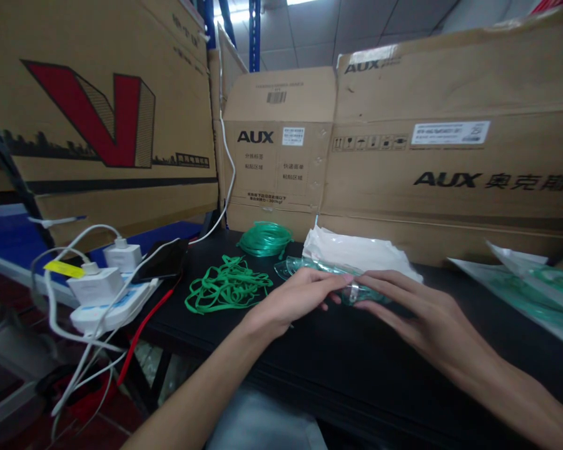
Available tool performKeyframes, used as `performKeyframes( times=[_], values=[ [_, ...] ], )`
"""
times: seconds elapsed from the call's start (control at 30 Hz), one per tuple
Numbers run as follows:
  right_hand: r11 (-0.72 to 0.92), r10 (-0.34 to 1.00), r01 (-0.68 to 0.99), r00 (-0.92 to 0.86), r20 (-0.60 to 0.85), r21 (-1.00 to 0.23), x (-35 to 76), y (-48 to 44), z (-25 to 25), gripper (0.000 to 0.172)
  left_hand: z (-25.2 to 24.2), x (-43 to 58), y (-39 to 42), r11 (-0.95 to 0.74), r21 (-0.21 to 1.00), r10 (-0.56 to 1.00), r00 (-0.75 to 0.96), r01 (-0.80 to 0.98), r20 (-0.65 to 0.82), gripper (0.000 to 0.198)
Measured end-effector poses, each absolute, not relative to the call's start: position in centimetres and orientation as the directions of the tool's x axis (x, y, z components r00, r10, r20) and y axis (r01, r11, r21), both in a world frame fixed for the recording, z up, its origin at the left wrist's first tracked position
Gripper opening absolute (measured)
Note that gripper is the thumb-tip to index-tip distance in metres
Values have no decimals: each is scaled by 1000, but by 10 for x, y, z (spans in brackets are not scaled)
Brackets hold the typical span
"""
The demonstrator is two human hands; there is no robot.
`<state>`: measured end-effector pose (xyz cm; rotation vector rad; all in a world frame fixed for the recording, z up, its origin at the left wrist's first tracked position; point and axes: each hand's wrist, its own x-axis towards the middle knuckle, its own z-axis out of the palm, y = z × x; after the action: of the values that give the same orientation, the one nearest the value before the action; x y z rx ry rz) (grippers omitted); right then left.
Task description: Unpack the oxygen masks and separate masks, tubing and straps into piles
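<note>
You hold a clear green plastic piece (351,299) above the black tabletop (385,375), just in front of the white packets (356,245), which serve as the landmark here. Your left hand (303,292), before the packets' left part, closes on the piece, thumb laid across the top and fingertips curled beneath. Your right hand (417,309), toward the packets' right end, parts its fingers only by the thickness of the piece, gripping it above and below; how hard they press cannot be told.

Expect the piece to be light, thin-walled and springy, soft enough to bend and perhaps slick under bare skin. It looks more likely to crease than to shatter, so a gentle pinch should serve you best. A bright strip (354,290), possibly metal, shows between your hands and probably gives a firmer place to hold; the curved edge poking out left of the packets likely flexes more readily. Your hands hide the rest of its shape.

A coil of green tubing (265,239) sits left of the packets, with a tangle of green straps (228,284) farther left and nearer you.
</note>
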<state>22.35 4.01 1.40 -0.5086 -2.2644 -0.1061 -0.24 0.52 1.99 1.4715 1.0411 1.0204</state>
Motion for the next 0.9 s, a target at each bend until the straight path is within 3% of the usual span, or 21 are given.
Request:
performKeyframes(
  times=[0.13,0.3,0.5,0.73,0.9],
  values=[
    [908,356,400,-577,735,-126,225,37,14,27,21,2,4,-73,997,961,269,-7,72,41],
    [842,518,433,-482,706,-322,221,23,19,30,22,2,3,-194,981,940,288,6,184,29],
    [716,698,375,-381,606,-589,204,13,28,31,27,-5,2,-317,947,912,292,55,288,30],
    [579,804,268,-347,484,-770,194,19,30,42,26,-12,10,-454,887,848,349,89,399,29],
    [460,872,226,-299,388,-859,196,15,31,46,26,-14,9,-476,866,832,399,156,386,34]
  ],
)
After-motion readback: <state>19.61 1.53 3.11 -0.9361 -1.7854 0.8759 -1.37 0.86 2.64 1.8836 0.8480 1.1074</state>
